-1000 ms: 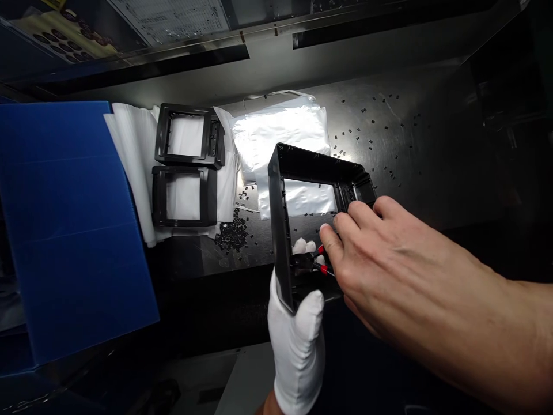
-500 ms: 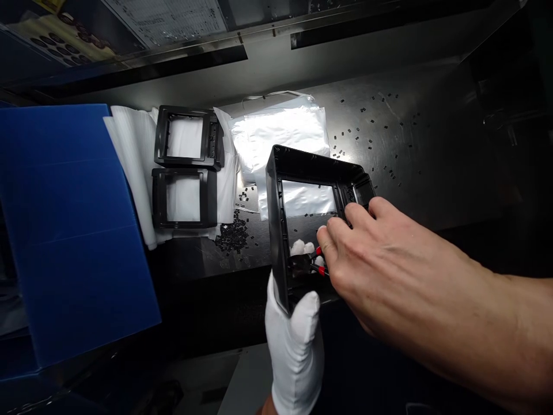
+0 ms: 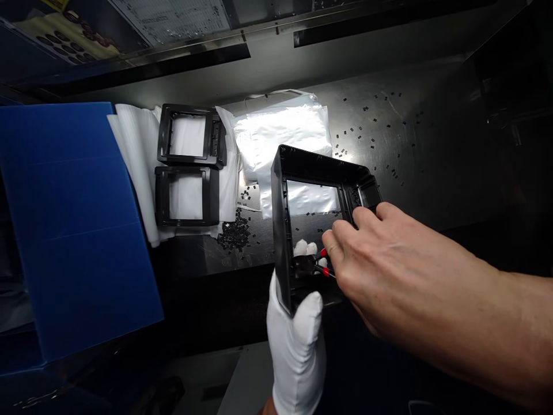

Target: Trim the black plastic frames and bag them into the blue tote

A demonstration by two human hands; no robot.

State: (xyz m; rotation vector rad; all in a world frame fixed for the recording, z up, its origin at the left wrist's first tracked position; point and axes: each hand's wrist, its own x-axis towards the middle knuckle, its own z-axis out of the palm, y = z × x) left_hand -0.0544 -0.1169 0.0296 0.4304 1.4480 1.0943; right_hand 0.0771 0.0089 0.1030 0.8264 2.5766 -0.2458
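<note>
My left hand [image 3: 298, 346], in a white glove, grips the lower left corner of a black plastic frame [image 3: 280, 230]. The thumb lies on the near side and white fingertips show through the frame's opening. The frame is held tilted above the front of the metal bench. My bare right hand [image 3: 371, 259] is closed around a pair of cutting pliers [image 3: 306, 265] with red on the handles. Their dark jaws are at the frame's lower inner edge. What the jaws touch is too dark to make out.
Two similar black frames [image 3: 211, 196] lie on white foam sheet [image 3: 133, 167] beside a blue plastic panel [image 3: 82, 219]. Shiny plastic bags [image 3: 285, 132] lie on the metal bench [image 3: 440, 127]. A heap of small black bits [image 3: 235, 233] sits near its front edge, with more scattered rightward.
The whole view has shifted slightly. Both hands keep their holds on the frame and the pliers, and the plier jaws stay at the same lower edge.
</note>
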